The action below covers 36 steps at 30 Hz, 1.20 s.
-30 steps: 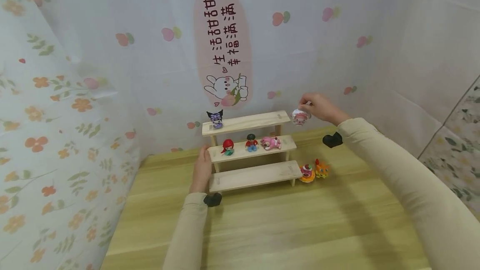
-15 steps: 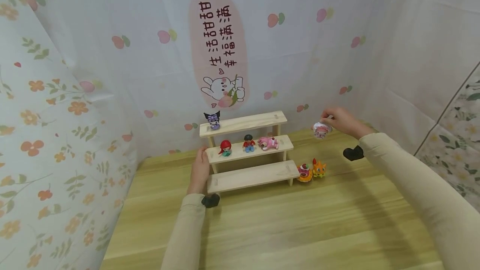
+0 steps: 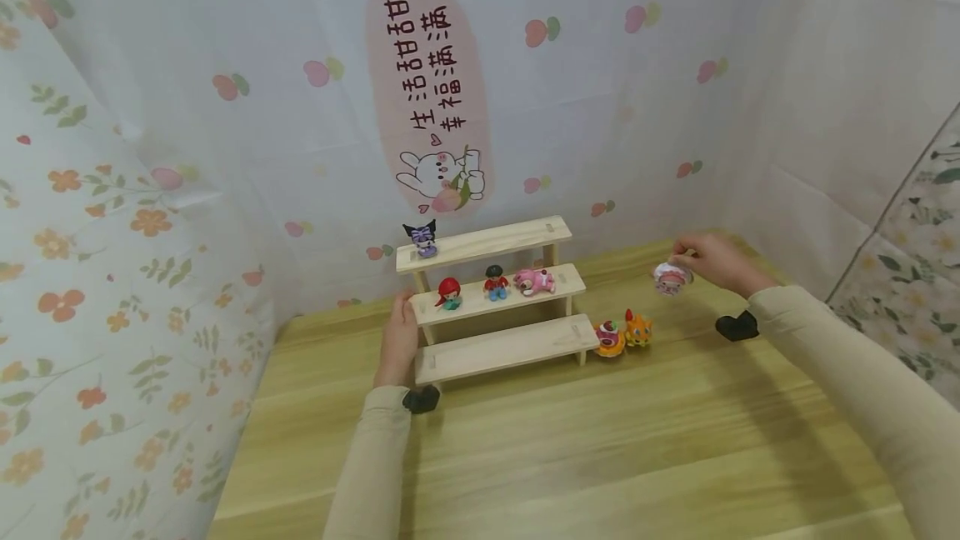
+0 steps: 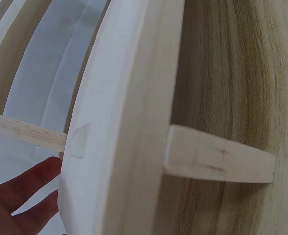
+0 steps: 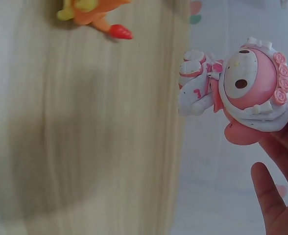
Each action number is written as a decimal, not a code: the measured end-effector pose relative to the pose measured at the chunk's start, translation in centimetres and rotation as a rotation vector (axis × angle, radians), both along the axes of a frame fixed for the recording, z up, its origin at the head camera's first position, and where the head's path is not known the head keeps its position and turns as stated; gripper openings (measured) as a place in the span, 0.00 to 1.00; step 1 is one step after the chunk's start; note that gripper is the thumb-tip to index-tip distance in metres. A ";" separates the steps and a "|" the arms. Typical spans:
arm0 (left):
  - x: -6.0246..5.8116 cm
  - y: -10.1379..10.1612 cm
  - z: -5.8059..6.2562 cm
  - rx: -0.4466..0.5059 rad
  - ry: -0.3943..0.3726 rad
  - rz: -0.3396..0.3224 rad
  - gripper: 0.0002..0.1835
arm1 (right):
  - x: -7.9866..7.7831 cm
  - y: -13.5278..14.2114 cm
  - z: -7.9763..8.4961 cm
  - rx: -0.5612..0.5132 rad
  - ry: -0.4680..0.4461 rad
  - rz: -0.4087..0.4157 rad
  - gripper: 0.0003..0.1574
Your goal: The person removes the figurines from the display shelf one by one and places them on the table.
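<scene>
My right hand (image 3: 716, 263) pinches a pink-and-white figurine (image 3: 670, 279) by its head, above the table's right side. In the right wrist view, the figurine (image 5: 252, 81) has a white bonnet with pink roses, and one finger stands apart from it. My left hand (image 3: 397, 344) rests at the left end of a three-step wooden display stand (image 3: 502, 351). The left wrist view shows extended fingers (image 4: 34, 183) touching the end of a step. A purple-and-black figurine (image 3: 423, 240) stands on the top step. On the middle step are a red-haired figurine (image 3: 449, 295), a black-haired figurine (image 3: 496, 282) and a pink figurine (image 3: 534, 281) lying down.
On the wooden table (image 3: 570, 448), just right of the bottom step, sit a pink-and-orange figurine (image 3: 609, 340) and an orange-yellow figurine (image 3: 638, 329). A printed cloth (image 3: 570, 107) hangs behind the stand, with more cloth at both sides.
My right hand has carried the pink-and-white figurine right and down, from beside the top step to over the table's right side. The left hand stays at the stand.
</scene>
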<state>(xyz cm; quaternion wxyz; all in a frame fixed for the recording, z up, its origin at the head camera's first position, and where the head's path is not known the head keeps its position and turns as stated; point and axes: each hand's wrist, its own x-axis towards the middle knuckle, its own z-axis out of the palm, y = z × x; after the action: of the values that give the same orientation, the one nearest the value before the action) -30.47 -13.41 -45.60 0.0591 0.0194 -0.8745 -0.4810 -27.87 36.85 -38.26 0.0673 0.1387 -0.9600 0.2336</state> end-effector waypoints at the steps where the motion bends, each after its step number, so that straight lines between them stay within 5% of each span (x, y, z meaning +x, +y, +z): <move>1: 0.0 0.0 -0.1 -0.002 -0.001 0.002 0.23 | 0.2 0.1 -0.2 0.001 -0.007 -0.003 0.08; 16: 0.1 0.0 -0.1 0.017 -0.014 -0.007 0.23 | 1.8 0.5 -5.1 0.012 0.055 0.032 0.04; 36: 0.0 -0.1 0.1 0.001 -0.013 -0.011 0.23 | 3.4 -0.3 -7.9 -0.043 0.005 0.001 0.04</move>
<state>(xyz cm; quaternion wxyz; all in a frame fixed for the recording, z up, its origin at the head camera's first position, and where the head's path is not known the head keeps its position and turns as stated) -30.46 -13.54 -45.53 0.0510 0.0180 -0.8746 -0.4818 -24.50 36.60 -46.11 0.0725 0.1383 -0.9545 0.2539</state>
